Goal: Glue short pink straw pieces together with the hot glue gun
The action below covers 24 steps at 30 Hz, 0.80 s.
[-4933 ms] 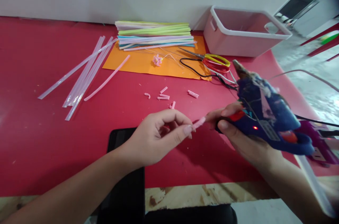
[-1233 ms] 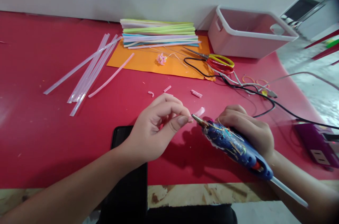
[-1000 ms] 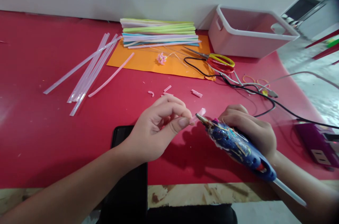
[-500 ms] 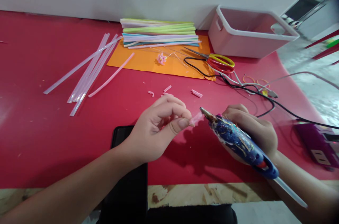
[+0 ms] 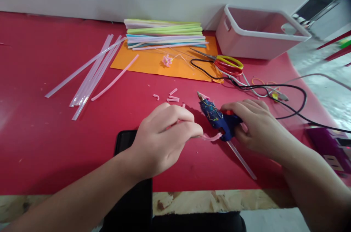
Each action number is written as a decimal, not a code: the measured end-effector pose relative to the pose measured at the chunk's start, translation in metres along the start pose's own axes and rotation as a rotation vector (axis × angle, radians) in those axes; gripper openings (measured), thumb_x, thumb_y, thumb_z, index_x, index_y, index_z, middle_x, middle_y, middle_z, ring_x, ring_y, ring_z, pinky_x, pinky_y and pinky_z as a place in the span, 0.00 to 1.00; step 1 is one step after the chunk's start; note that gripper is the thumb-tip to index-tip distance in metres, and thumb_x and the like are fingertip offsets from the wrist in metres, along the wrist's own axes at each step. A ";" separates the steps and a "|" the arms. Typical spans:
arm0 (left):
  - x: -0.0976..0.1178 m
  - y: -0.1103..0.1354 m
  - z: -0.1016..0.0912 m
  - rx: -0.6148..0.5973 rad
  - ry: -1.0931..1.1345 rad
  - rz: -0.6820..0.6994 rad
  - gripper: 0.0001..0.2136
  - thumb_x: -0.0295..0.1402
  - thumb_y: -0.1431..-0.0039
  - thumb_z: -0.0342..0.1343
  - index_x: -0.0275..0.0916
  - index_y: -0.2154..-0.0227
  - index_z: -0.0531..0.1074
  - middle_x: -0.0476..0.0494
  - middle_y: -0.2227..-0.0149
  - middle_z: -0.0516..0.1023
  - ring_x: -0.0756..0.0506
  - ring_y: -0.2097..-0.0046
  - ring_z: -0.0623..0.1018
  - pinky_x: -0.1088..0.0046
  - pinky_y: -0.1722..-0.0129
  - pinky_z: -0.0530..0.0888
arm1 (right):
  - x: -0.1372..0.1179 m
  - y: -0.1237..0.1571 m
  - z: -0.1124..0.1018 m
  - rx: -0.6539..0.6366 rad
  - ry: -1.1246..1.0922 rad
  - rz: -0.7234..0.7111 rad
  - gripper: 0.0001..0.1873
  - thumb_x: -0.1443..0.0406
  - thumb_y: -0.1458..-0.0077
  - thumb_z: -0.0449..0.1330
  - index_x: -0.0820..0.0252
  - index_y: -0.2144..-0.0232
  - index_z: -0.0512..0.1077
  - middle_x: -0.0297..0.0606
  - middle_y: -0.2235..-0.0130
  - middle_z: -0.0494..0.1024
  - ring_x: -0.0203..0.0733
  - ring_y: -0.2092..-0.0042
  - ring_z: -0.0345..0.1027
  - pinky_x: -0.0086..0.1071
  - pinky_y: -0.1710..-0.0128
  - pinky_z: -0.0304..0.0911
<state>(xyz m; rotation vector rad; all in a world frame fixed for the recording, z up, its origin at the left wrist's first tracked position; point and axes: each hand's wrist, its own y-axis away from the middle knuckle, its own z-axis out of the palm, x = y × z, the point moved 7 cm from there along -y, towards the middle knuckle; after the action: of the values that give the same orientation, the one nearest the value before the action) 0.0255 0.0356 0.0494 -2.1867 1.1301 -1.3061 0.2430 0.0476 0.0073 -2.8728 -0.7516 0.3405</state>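
My left hand (image 5: 167, 137) is closed, back of the hand up, pinching a thin pink pipe cleaner piece (image 5: 212, 138) whose curved end sticks out to the right. My right hand (image 5: 251, 124) grips the handle of a blue hot glue gun (image 5: 211, 111). The gun is low at the table, nozzle pointing away and to the left, and a clear glue stick (image 5: 241, 160) juts from its rear. Short pink pipe cleaner pieces (image 5: 173, 98) lie just beyond my left hand. Another short piece is partly hidden behind the nozzle.
An orange sheet (image 5: 148, 65) bears a bundle of coloured pipe cleaners (image 5: 164, 32), a small pink flower (image 5: 167, 60) and scissors (image 5: 229, 64). Glue sticks (image 5: 90, 78) lie left. A pink bin (image 5: 246, 43), cables (image 5: 287, 105), a purple power strip (image 5: 326, 148) and a phone (image 5: 126, 140) surround the work.
My right hand has swung the glue gun away from the pink piece, lowering it toward the table and turning it. My left hand has rolled palm-down with the pink piece still pinched.
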 end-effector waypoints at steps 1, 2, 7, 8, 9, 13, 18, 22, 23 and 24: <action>0.002 0.000 0.001 -0.018 -0.036 0.020 0.10 0.19 0.41 0.55 0.40 0.63 0.77 0.43 0.64 0.77 0.47 0.64 0.74 0.69 0.62 0.73 | 0.002 0.000 0.001 -0.032 -0.011 -0.005 0.29 0.75 0.63 0.53 0.55 0.54 0.68 0.42 0.60 0.77 0.53 0.58 0.70 0.49 0.56 0.63; 0.004 0.000 0.002 -0.029 -0.066 0.042 0.11 0.19 0.41 0.55 0.40 0.63 0.77 0.43 0.64 0.78 0.47 0.65 0.74 0.68 0.63 0.73 | 0.002 0.001 0.001 -0.063 -0.026 -0.013 0.29 0.76 0.62 0.52 0.55 0.55 0.69 0.43 0.60 0.75 0.53 0.57 0.69 0.49 0.56 0.64; 0.010 0.001 0.005 -0.049 -0.102 0.117 0.11 0.20 0.39 0.51 0.39 0.63 0.76 0.42 0.64 0.79 0.47 0.67 0.72 0.69 0.65 0.72 | -0.010 0.000 -0.018 -0.015 -0.019 0.016 0.27 0.74 0.59 0.56 0.58 0.53 0.70 0.50 0.50 0.66 0.61 0.49 0.61 0.55 0.51 0.61; 0.010 0.002 0.006 -0.046 -0.093 0.114 0.11 0.20 0.38 0.51 0.38 0.64 0.76 0.42 0.64 0.78 0.47 0.67 0.72 0.69 0.65 0.72 | -0.017 0.000 -0.025 0.031 -0.068 0.007 0.24 0.73 0.56 0.56 0.57 0.54 0.70 0.49 0.51 0.66 0.60 0.50 0.61 0.55 0.50 0.60; 0.009 0.002 0.007 -0.040 -0.081 0.107 0.10 0.20 0.38 0.51 0.37 0.64 0.77 0.41 0.64 0.78 0.47 0.66 0.72 0.69 0.64 0.71 | -0.025 0.000 -0.032 0.075 -0.162 -0.029 0.21 0.72 0.53 0.58 0.56 0.54 0.70 0.47 0.53 0.67 0.57 0.52 0.62 0.55 0.50 0.59; 0.007 0.005 0.012 -0.047 -0.029 0.076 0.10 0.22 0.36 0.51 0.39 0.63 0.77 0.43 0.62 0.78 0.48 0.66 0.71 0.70 0.64 0.70 | -0.055 0.000 -0.036 0.025 -0.575 -0.131 0.17 0.65 0.45 0.63 0.57 0.52 0.70 0.43 0.55 0.69 0.50 0.52 0.64 0.46 0.53 0.63; 0.008 0.005 0.016 -0.087 -0.011 0.088 0.10 0.23 0.35 0.51 0.40 0.64 0.76 0.44 0.63 0.77 0.48 0.66 0.71 0.70 0.63 0.69 | -0.072 -0.004 -0.031 0.031 -0.664 -0.195 0.08 0.66 0.44 0.65 0.59 0.61 0.73 0.38 0.61 0.71 0.41 0.58 0.66 0.40 0.55 0.62; 0.009 0.005 0.017 -0.111 -0.006 0.097 0.10 0.22 0.36 0.50 0.40 0.63 0.75 0.45 0.62 0.77 0.48 0.65 0.71 0.69 0.62 0.70 | -0.073 -0.005 -0.031 0.059 -0.697 -0.189 0.04 0.71 0.43 0.64 0.59 0.65 0.73 0.35 0.64 0.71 0.39 0.60 0.66 0.39 0.55 0.63; 0.009 0.005 0.017 -0.115 -0.001 0.100 0.10 0.21 0.37 0.50 0.40 0.63 0.75 0.45 0.62 0.77 0.48 0.65 0.71 0.70 0.62 0.70 | -0.072 -0.005 -0.031 0.059 -0.706 -0.173 0.04 0.71 0.44 0.64 0.59 0.66 0.73 0.35 0.64 0.71 0.39 0.60 0.66 0.39 0.55 0.63; 0.009 0.004 0.017 -0.121 0.009 0.099 0.10 0.21 0.37 0.50 0.40 0.63 0.74 0.45 0.61 0.77 0.48 0.65 0.70 0.70 0.62 0.70 | -0.071 -0.005 -0.030 0.057 -0.724 -0.155 0.04 0.71 0.44 0.65 0.59 0.67 0.73 0.35 0.65 0.71 0.39 0.60 0.66 0.39 0.55 0.63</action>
<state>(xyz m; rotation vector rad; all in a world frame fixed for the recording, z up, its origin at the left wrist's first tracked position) 0.0406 0.0243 0.0426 -2.1795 1.3351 -1.2370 0.1887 0.0139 0.0503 -2.5842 -1.0256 1.3854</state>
